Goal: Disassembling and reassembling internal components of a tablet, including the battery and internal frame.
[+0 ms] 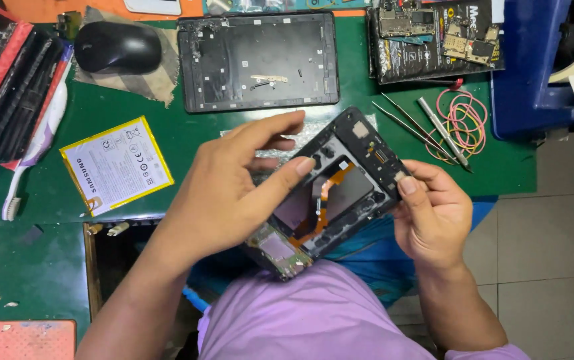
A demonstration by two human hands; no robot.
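I hold an opened phone body (340, 193) above my lap, its back off, showing an orange flex cable and a green circuit board at the near end. My right hand (433, 217) grips its right edge, thumb on the frame. My left hand (233, 187) rests on its left side, thumb pressing the inner plate near the camera holes, fingers spread above. A larger dark tablet shell (258, 61) lies on the green mat (187, 133) beyond the phone.
A flat white battery with a yellow rim (117, 165) lies left. A black mouse (117, 47) sits on cloth at the back left. Tweezers and a screwdriver (433, 130) lie beside coloured rubber bands (463, 120). Circuit boards (433, 33) rest on a black pad. A blue box (533, 67) stands right.
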